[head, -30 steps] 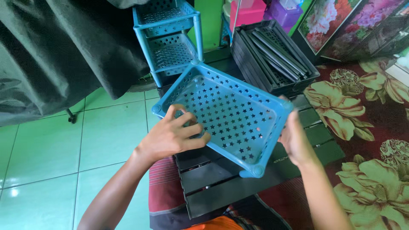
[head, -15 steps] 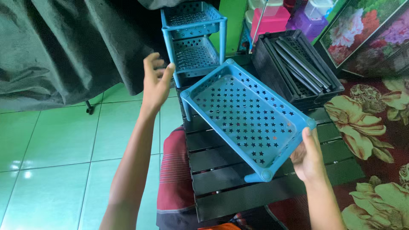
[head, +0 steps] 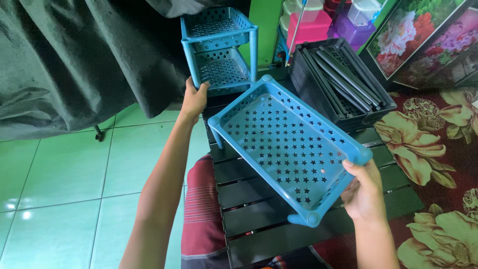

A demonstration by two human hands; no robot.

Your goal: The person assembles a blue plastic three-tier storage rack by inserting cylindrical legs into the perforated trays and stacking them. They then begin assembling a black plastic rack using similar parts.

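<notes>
A blue plastic shelf tray (head: 286, 144) with star-shaped holes hangs tilted in front of me. My right hand (head: 366, 192) grips its near right corner. My left hand (head: 193, 98) is stretched forward and holds the lower left post of a blue two-tier rack (head: 219, 47) made of the same kind of trays. The rack stands upright at the far end of a stack of black slatted panels (head: 259, 199).
A black bin (head: 343, 84) of dark flat trays stands to the right of the rack. Pink and purple lidded boxes (head: 311, 25) sit behind it. Dark cloth (head: 74, 55) hangs at the left over green floor tiles (head: 59, 169). A flowered carpet (head: 433, 144) lies at right.
My left hand let go of the tray and reached forward to the two-tier rack, where it now holds a post. The right hand keeps the tray, now turned open side up.
</notes>
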